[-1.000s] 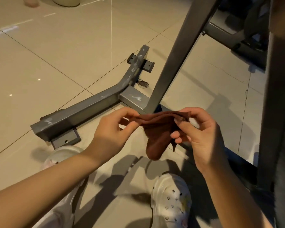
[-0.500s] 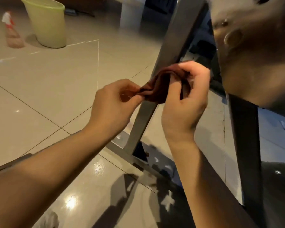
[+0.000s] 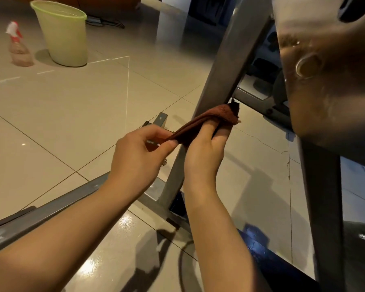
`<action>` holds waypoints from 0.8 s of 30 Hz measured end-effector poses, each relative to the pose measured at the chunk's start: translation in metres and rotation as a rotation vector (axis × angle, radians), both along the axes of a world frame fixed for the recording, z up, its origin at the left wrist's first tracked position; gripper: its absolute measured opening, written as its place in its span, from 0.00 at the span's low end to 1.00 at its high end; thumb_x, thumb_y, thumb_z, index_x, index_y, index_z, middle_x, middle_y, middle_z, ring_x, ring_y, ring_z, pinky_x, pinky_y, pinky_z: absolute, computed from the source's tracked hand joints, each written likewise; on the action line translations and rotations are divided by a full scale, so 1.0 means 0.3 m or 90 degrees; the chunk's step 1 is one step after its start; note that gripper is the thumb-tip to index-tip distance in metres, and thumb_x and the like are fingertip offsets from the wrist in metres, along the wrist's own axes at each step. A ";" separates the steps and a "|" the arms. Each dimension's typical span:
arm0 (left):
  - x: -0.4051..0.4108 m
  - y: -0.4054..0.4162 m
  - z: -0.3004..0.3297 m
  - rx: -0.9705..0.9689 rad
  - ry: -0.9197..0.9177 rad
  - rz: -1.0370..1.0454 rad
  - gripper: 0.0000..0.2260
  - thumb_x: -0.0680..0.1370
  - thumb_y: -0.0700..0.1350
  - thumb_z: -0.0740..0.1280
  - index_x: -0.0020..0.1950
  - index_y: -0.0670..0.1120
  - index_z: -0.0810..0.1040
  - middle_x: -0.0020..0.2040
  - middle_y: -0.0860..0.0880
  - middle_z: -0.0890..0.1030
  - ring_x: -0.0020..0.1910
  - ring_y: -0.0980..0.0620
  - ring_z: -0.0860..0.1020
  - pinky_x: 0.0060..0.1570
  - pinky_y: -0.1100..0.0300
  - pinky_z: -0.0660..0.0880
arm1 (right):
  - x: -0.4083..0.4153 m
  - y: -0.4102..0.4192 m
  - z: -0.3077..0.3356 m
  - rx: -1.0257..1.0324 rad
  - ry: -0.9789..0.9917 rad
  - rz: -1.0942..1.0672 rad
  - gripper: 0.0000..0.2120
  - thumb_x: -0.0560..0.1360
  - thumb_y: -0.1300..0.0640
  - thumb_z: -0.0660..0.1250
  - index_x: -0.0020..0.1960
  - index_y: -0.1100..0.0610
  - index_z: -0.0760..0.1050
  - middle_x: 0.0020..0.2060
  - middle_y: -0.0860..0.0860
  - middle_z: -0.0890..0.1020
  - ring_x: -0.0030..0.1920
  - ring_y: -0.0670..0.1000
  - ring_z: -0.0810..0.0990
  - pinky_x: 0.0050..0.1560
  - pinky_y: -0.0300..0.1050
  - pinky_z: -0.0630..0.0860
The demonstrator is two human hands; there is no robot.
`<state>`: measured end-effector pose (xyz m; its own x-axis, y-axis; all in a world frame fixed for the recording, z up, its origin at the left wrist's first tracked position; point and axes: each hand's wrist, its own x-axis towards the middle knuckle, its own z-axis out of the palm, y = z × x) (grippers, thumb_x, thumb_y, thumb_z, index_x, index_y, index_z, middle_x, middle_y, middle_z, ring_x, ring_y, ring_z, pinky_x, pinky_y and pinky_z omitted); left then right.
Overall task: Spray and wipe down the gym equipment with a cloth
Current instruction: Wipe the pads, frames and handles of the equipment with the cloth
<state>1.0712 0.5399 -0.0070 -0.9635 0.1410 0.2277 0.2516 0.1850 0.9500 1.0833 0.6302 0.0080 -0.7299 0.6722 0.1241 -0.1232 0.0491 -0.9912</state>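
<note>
Head view: both hands hold brown cloth (image 3: 211, 121) against slanted grey frame post (image 3: 223, 81), left hand (image 3: 137, 157) pinching its near end, right hand (image 3: 204, 152) wrapped in its fold; far left, spray bottle (image 3: 18, 48) with pale pinkish contents beside green bucket (image 3: 63, 34), contents unseen.

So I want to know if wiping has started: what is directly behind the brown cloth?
The slanted grey metal post runs behind the cloth, which both hands hold, left hand and right hand. The stretch of post behind the cloth is covered, so contact cannot be seen.
</note>
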 end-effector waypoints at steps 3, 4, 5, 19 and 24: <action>0.003 -0.014 0.003 -0.012 0.011 -0.005 0.08 0.75 0.44 0.72 0.42 0.58 0.79 0.38 0.58 0.82 0.36 0.62 0.79 0.32 0.75 0.70 | 0.007 0.013 0.016 -0.005 -0.011 0.046 0.08 0.83 0.47 0.51 0.54 0.34 0.64 0.51 0.39 0.74 0.57 0.47 0.74 0.64 0.48 0.72; 0.001 -0.021 0.004 -0.008 0.011 -0.008 0.08 0.75 0.44 0.72 0.42 0.58 0.79 0.38 0.58 0.82 0.35 0.63 0.79 0.33 0.75 0.70 | 0.013 0.016 0.026 0.019 0.003 0.061 0.11 0.83 0.48 0.52 0.61 0.32 0.62 0.56 0.40 0.73 0.60 0.46 0.73 0.64 0.47 0.72; 0.000 -0.028 0.005 0.002 0.007 -0.015 0.08 0.75 0.44 0.72 0.42 0.58 0.79 0.37 0.58 0.82 0.36 0.63 0.79 0.33 0.75 0.70 | 0.014 0.019 0.033 0.058 0.025 0.072 0.18 0.83 0.49 0.52 0.70 0.34 0.57 0.63 0.40 0.71 0.62 0.45 0.70 0.63 0.46 0.71; -0.020 0.035 0.233 0.004 0.266 -0.115 0.13 0.71 0.53 0.71 0.55 0.54 0.78 0.49 0.58 0.80 0.48 0.59 0.80 0.44 0.64 0.79 | 0.016 0.087 0.061 0.208 0.265 0.077 0.22 0.79 0.67 0.57 0.67 0.49 0.55 0.65 0.45 0.68 0.68 0.44 0.70 0.67 0.41 0.72; -0.036 0.051 0.246 -0.009 0.285 -0.109 0.06 0.76 0.49 0.71 0.51 0.53 0.79 0.45 0.61 0.80 0.47 0.62 0.80 0.45 0.72 0.75 | 0.025 0.090 0.087 0.157 0.270 0.051 0.12 0.80 0.62 0.60 0.57 0.50 0.60 0.58 0.49 0.76 0.60 0.44 0.77 0.55 0.33 0.75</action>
<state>1.0605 0.5553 0.0667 -0.7334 0.2955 0.6121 0.6639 0.1178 0.7385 1.0909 0.6571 0.0340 -0.6290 0.5295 0.5692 -0.5255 0.2499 -0.8133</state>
